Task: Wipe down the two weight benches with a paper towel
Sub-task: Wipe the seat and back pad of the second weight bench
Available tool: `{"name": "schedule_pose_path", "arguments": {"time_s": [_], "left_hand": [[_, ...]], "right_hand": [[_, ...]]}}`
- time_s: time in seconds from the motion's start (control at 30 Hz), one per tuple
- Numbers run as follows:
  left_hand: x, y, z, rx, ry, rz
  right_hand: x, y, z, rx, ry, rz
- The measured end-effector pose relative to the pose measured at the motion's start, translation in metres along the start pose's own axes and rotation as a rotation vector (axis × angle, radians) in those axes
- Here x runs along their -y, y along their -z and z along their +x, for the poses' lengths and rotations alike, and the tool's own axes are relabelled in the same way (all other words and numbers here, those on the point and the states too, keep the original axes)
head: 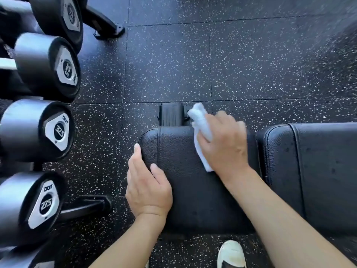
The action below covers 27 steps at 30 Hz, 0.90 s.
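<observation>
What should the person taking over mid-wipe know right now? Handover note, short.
Right hand: closed on the paper towel, pressing it on the seat pad near the far edge.
Left hand: open, flat on the pad's left corner, bracing.
The longer back pad lies to the right, untouched at this moment.
Done: cannot tell how much is wiped.
Left: finish this bench; the second bench is not in view.

Dumbbells left of bench
</observation>
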<state>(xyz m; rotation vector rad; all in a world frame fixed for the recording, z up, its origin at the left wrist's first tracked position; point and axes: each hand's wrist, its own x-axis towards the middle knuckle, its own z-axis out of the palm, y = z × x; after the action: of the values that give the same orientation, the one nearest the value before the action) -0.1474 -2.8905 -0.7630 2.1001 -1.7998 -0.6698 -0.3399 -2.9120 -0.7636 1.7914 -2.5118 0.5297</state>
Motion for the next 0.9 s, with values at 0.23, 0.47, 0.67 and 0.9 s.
{"name": "schedule_pose_path", "arguments": {"time_s": [0.23,0.47,0.67,0.9], "left_hand": [[0.001,0.001,0.000,0.015,0.012,-0.005],[0.002,-0.001,0.001,0.004,0.003,-0.020],[0.001,-0.001,0.001,0.005,0.002,0.007],[0.001,-0.002,0.000,0.002,-0.006,0.019]], "right_hand": [[0.020,-0.004,-0.002,-0.012,-0.059,0.021],[0.122,-0.036,0.026,0.100,0.169,0.157],[0.040,-0.018,0.009,-0.038,0.174,0.070],[-0.015,0.007,-0.014,-0.039,-0.004,0.026]]}}
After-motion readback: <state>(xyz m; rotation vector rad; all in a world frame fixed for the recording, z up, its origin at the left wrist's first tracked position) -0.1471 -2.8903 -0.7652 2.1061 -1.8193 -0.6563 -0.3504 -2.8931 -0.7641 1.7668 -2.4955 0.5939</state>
